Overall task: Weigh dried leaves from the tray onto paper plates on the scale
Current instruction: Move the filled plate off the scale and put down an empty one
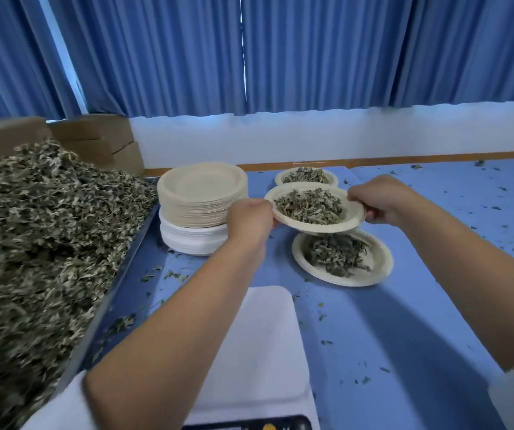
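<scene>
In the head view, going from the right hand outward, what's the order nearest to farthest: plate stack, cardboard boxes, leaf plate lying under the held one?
1. The leaf plate, on the table just below the right hand and its held plate.
2. The plate stack, across to the left.
3. The cardboard boxes, back left corner.

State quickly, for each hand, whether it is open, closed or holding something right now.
Left hand: closed, fingers gripping the left rim of the leaf-filled paper plate.
Right hand: closed, gripping the right rim of the same plate.
</scene>
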`<action>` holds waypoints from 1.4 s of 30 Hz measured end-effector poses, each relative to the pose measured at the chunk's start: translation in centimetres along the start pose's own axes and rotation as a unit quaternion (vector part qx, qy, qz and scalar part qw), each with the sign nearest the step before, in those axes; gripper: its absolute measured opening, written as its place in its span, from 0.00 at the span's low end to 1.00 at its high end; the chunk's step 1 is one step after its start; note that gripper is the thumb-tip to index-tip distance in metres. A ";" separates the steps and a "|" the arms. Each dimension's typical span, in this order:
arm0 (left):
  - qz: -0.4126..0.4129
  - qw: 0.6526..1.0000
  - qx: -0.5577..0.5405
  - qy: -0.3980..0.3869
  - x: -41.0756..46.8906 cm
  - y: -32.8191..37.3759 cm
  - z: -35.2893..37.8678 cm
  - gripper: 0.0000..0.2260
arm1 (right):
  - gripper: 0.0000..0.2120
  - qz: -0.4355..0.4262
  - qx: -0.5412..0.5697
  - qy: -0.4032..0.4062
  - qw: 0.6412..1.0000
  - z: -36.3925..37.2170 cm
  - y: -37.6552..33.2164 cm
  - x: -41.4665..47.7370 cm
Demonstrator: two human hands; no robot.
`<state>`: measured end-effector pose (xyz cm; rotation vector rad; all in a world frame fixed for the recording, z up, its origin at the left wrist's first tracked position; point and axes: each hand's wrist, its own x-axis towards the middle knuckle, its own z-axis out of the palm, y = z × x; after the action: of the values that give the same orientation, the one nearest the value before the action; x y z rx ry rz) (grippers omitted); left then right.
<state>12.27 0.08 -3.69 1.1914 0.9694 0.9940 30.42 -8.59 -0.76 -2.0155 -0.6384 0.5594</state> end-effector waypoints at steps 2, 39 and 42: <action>0.011 1.000 0.023 0.006 1.9 0.2 1.7 0.07 | 0.12 0.003 0.013 0.003 1.000 -0.6 -0.6 2.0; 0.087 0.952 0.295 -0.011 12.1 -1.3 7.6 0.12 | 0.17 -0.044 -0.127 0.100 0.986 1.3 -0.3 12.7; 0.136 0.929 0.341 -0.051 10.6 -0.8 7.3 0.05 | 0.19 -0.117 -0.212 0.148 0.959 2.2 -1.6 10.9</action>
<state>22.25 8.21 -4.32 1.9804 1.1266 0.8109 37.08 0.41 -1.88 -2.3139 -0.8474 -0.0305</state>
